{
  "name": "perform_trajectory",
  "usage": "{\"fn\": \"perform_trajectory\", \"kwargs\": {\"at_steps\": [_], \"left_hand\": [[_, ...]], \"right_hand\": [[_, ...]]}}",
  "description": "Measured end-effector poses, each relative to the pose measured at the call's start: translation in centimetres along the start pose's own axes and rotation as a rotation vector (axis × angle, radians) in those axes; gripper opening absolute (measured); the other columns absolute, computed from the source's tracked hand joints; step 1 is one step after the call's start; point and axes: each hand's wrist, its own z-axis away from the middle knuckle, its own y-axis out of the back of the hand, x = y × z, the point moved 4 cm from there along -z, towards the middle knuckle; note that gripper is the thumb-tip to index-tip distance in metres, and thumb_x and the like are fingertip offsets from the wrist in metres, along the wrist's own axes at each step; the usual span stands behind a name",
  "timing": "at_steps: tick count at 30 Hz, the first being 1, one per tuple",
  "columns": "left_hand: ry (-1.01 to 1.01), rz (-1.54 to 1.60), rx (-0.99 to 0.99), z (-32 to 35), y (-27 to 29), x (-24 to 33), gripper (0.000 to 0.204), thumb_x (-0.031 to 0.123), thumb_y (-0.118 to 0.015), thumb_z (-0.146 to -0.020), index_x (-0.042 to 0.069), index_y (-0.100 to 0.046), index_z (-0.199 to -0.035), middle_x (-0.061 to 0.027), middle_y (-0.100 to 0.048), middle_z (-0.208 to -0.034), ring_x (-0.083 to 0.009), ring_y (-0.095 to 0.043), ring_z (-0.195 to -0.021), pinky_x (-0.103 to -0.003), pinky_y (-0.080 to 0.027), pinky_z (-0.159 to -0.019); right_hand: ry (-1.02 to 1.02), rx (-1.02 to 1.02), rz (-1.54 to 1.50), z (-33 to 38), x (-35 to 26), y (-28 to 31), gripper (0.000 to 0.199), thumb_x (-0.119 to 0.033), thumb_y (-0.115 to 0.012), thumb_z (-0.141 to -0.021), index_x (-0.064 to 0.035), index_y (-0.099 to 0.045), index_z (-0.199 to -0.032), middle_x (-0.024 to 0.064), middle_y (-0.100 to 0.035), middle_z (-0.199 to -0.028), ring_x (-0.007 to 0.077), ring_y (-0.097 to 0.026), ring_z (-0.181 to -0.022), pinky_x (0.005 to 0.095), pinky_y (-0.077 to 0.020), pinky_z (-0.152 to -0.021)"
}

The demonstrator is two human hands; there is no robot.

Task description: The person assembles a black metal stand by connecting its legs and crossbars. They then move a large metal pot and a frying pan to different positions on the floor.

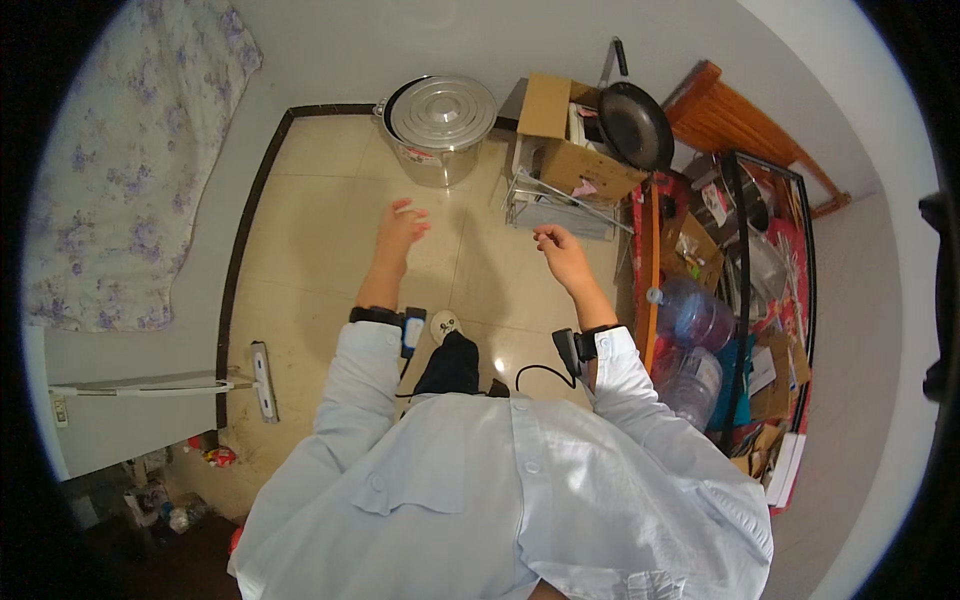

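Observation:
Both hands are held out in front of me over the tiled floor, away from any object. My left hand is empty, its fingers spread and slightly blurred; beyond it stands a large lidded metal stockpot. My right hand has loosely bent fingers with a small gap between thumb and index finger, and nothing shows in it. Closest to the right hand is a wire rack, just past the fingertips, with an open cardboard box behind it. Each wrist wears a black strap with a small cabled device.
A black frying pan leans by the box. On my right, a framed shelf holds large plastic water bottles, pots and cardboard. A flat mop lies at left, below a floral curtain. My shoe is on the floor.

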Motion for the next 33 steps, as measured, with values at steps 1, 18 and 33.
{"fn": "perform_trajectory", "kwargs": {"at_steps": [1,18,33], "left_hand": [[0.005,0.047,0.032,-2.3,1.5,1.2,0.043,0.02,-0.051,-0.087,0.004,-0.039,-0.124,-0.0114,-0.06,-0.103,-0.0162,-0.061,-0.081,-0.027,-0.047,-0.074],[0.175,0.052,0.156,-20.3,6.6,4.8,0.053,0.016,-0.056,-0.084,0.003,-0.032,-0.129,-0.0125,-0.06,-0.101,-0.0187,-0.061,-0.078,-0.028,-0.047,-0.071],[0.464,-0.057,0.271,-50.1,0.8,-3.8,0.053,0.018,-0.056,-0.082,0.001,-0.035,-0.127,-0.0138,-0.057,-0.105,-0.0197,-0.056,-0.093,-0.031,-0.046,-0.079]], "right_hand": [[-0.012,-0.022,0.057,-2.2,-0.5,-1.0,0.024,-0.014,-0.052,-0.088,0.0003,-0.06,-0.105,0.011,-0.064,-0.091,0.0171,-0.059,-0.08,0.028,-0.0464,-0.072],[-0.019,-0.134,0.09,-26.1,-3.2,-10.4,0.022,-0.009,-0.055,-0.084,-0.0008,-0.059,-0.104,0.0055,-0.061,-0.09,0.0127,-0.055,-0.079,0.0257,-0.0442,-0.071],[-0.326,-0.289,0.457,-56.6,12.5,-18.7,0.057,-0.028,-0.066,-0.074,-0.0061,-0.048,-0.123,0.0225,-0.046,-0.119,0.0373,-0.043,-0.114,0.0437,-0.0359,-0.096]]}}
